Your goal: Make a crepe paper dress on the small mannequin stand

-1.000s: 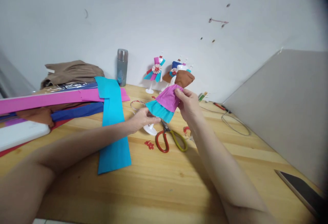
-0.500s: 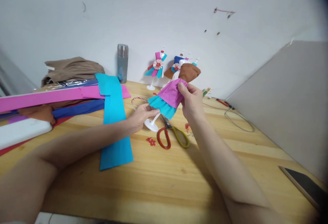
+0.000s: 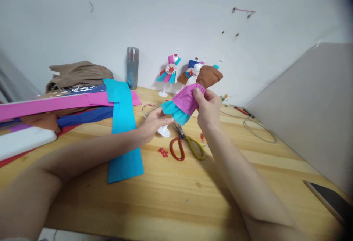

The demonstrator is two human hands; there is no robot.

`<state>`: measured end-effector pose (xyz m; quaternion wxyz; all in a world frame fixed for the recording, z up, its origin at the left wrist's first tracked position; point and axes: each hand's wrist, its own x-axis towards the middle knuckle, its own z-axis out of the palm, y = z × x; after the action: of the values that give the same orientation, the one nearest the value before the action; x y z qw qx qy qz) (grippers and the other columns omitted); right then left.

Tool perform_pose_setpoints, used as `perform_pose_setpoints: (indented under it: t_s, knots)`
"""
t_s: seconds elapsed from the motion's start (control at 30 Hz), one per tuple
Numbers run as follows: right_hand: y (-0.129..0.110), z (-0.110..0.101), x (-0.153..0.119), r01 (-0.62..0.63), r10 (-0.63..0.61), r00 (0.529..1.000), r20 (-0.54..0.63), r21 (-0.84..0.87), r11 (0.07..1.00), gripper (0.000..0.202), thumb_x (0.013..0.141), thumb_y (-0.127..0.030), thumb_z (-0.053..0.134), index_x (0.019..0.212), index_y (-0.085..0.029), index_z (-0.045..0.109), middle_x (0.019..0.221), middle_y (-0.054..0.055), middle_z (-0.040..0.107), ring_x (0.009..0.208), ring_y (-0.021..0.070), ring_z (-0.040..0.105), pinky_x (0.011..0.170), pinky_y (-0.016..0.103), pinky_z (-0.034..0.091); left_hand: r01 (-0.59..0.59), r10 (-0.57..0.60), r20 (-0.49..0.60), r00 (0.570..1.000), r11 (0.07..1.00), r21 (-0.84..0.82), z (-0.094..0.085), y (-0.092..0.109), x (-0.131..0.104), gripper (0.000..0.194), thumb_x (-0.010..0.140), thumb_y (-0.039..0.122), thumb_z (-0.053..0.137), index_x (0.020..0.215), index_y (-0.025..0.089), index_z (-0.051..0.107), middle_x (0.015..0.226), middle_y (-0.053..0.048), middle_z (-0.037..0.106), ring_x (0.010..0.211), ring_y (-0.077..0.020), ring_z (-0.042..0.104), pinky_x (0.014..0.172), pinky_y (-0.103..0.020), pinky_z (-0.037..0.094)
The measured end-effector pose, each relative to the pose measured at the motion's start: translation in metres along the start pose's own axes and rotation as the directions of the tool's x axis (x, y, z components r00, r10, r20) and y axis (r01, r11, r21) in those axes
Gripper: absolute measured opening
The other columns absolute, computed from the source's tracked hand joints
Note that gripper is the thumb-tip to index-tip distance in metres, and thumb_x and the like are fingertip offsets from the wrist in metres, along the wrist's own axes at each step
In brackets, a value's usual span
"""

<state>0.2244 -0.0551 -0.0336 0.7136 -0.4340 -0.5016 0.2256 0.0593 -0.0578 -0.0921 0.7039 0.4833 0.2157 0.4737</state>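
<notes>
While a flask stands near the surface's back edge and a blue strip passes beneath the left forearm, scissors lie near the dress, held tilted well in from the front edge: left hand pinching its turquoise hem, right hand its pink skirt.

Metal-capped bottle near the wall, flat dark device rightward.

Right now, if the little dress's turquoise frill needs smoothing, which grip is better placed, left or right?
Probably the left grip. It sits at the lower edge of the turquoise frill, while the right grip pinches the pink layer higher up.
</notes>
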Motion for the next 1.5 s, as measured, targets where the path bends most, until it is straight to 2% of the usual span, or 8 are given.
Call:
perform_pose_setpoints:
  t_s: [0.23, 0.5, 0.67, 0.77, 0.9, 1.1, 1.23, 1.5]
  knots:
    - [-0.004, 0.001, -0.002, 0.040, -0.040, 0.999, -0.013, -0.010, 0.999, 0.026, 0.069, -0.046, 0.076, 0.069, -0.022, 0.066, 0.064, -0.002, 0.058, 0.060, 0.0140, 0.051, 0.058, 0.029, 0.042, 0.072, -0.071, -0.062, 0.996, 0.997, 0.005, -0.001, -0.002, 0.000, 0.037, 0.058, 0.031, 0.087, 0.086, 0.014, 0.070, 0.079, -0.002, 0.069, 0.065, -0.0108, 0.058, 0.063, -0.025, 0.043]
    - [-0.007, -0.012, 0.008, 0.040, -0.041, 0.997, 0.062, 0.009, 0.999, 0.036, 0.066, -0.057, 0.078, 0.073, -0.023, 0.067, 0.065, -0.002, 0.061, 0.059, 0.0152, 0.054, 0.056, 0.029, 0.043, 0.178, -0.179, 0.109, 0.978, 0.984, 0.020, -0.007, -0.006, 0.001, 0.037, 0.058, 0.033, 0.089, 0.080, 0.012, 0.068, 0.075, -0.004, 0.068, 0.066, -0.0124, 0.060, 0.066, -0.027, 0.044]
    - [-0.011, -0.022, 0.017, 0.034, -0.045, 0.990, 0.134, 0.078, 0.996, 0.043, 0.059, -0.065, 0.080, 0.075, -0.026, 0.069, 0.064, -0.001, 0.062, 0.057, 0.0167, 0.054, 0.053, 0.031, 0.044, 0.117, -0.097, 0.152, 0.984, 0.985, -0.124, -0.010, 0.001, 0.008, 0.036, 0.069, 0.039, 0.077, 0.093, 0.015, 0.066, 0.098, -0.010, 0.069, 0.090, -0.0213, 0.065, 0.082, -0.034, 0.049]
    - [-0.011, -0.024, 0.019, 0.020, -0.038, 0.988, 0.151, 0.120, 0.993, 0.042, 0.058, -0.064, 0.080, 0.072, -0.026, 0.068, 0.062, -0.002, 0.059, 0.056, 0.0166, 0.053, 0.054, 0.032, 0.044, -0.097, 0.099, -0.014, 0.995, 0.987, 0.127, -0.011, 0.007, 0.009, 0.019, 0.072, 0.027, 0.066, 0.088, 0.017, 0.062, 0.094, -0.007, 0.066, 0.092, -0.0207, 0.063, 0.088, -0.038, 0.048]
    - [-0.010, -0.018, 0.016, -0.019, -0.005, 0.986, 0.164, 0.146, 0.989, 0.045, 0.057, -0.066, 0.080, 0.063, -0.025, 0.061, 0.060, -0.002, 0.056, 0.057, 0.0162, 0.053, 0.057, 0.032, 0.045, -0.399, 0.549, 0.032, 0.835, 0.566, 0.721, -0.010, 0.019, 0.006, 0.028, 0.069, 0.011, 0.064, 0.095, 0.020, 0.062, 0.107, -0.008, 0.063, 0.108, -0.0241, 0.057, 0.100, -0.040, 0.042]
    - [-0.008, -0.006, 0.003, -0.109, 0.075, 0.974, 0.212, 0.156, 0.982, 0.046, 0.054, -0.068, 0.080, 0.066, -0.026, 0.064, 0.063, -0.001, 0.059, 0.058, 0.0163, 0.053, 0.058, 0.033, 0.045, -0.555, 0.668, 0.292, 0.684, 0.218, 0.803, -0.014, 0.030, 0.003, 0.016, 0.076, 0.016, 0.066, 0.091, 0.022, 0.066, 0.107, -0.009, 0.066, 0.106, -0.0258, 0.057, 0.098, -0.038, 0.041]
    - [-0.007, -0.001, -0.003, -0.111, 0.063, 0.975, 0.213, 0.223, 0.969, 0.043, 0.057, -0.064, 0.081, 0.067, -0.025, 0.065, 0.063, -0.002, 0.058, 0.057, 0.0146, 0.052, 0.058, 0.031, 0.044, -0.509, 0.673, 0.194, 0.713, 0.307, 0.804, -0.010, 0.032, -0.002, 0.007, 0.082, 0.019, 0.063, 0.076, 0.022, 0.061, 0.083, -0.005, 0.063, 0.083, -0.0202, 0.056, 0.084, -0.034, 0.042]
    - [-0.015, 0.006, -0.010, -0.058, 0.010, 0.982, 0.187, 0.255, 0.965, 0.035, 0.066, -0.057, 0.079, 0.071, -0.026, 0.065, 0.067, -0.001, 0.061, 0.062, 0.0158, 0.058, 0.061, 0.032, 0.047, -0.393, 0.496, -0.119, 0.860, 0.794, 0.464, -0.001, 0.020, 0.000, 0.016, 0.076, 0.022, 0.064, 0.073, 0.020, 0.049, 0.068, 0.004, 0.052, 0.066, -0.0111, 0.046, 0.063, -0.025, 0.038]
